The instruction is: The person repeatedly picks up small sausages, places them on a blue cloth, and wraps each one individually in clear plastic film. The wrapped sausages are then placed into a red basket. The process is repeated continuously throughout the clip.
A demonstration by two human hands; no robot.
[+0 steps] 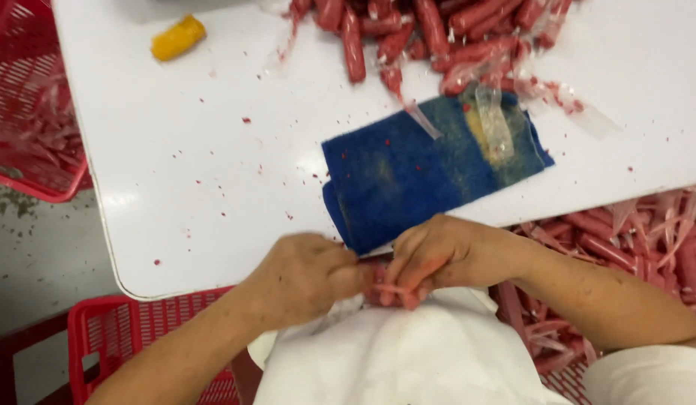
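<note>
While both hands meet just below the near edge of the blue cloth (430, 169), the left hand (303, 279) and right hand (438, 255) pinch a red sausage (378, 289) between them. Its long axis runs left to right, both hands equally near.

The white bench (198, 150) lies open across its left and middle, with only a small yellow lump (178, 37) near the far left corner. A folded blue cloth (430, 169) blocks the near edge, a heap of red sausages (430, 34) the far side. Red plastic baskets (33, 112) flank the bench.
</note>
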